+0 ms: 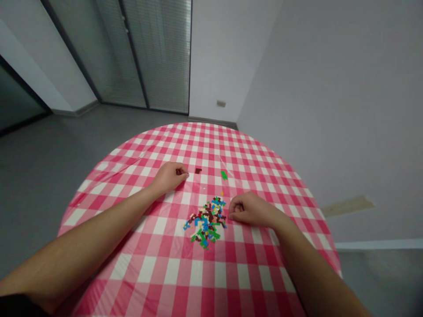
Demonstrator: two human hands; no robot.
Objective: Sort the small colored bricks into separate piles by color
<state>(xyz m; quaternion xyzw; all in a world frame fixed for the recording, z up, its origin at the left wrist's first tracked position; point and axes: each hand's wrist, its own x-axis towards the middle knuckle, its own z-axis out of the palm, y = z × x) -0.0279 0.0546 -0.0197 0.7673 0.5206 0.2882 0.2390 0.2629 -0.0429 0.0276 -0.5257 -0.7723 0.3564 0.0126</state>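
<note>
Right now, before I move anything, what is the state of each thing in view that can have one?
Left hand: curled, perhaps pinching a small dark piece.
Right hand: curled beside the pile, nothing visible held.
Pile of small plastic bricks: loose, multicoloured, jumbled.
Dark brown brick: lying apart from the pile.
Green brick: lying apart from the pile.
Checked tablecloth: spread flat, lightly creased.
Window blinds: lowered.

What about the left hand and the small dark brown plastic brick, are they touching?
Apart: the head view shows pink-and-white checked tablecloth between the left hand and the small dark brown plastic brick.
</note>
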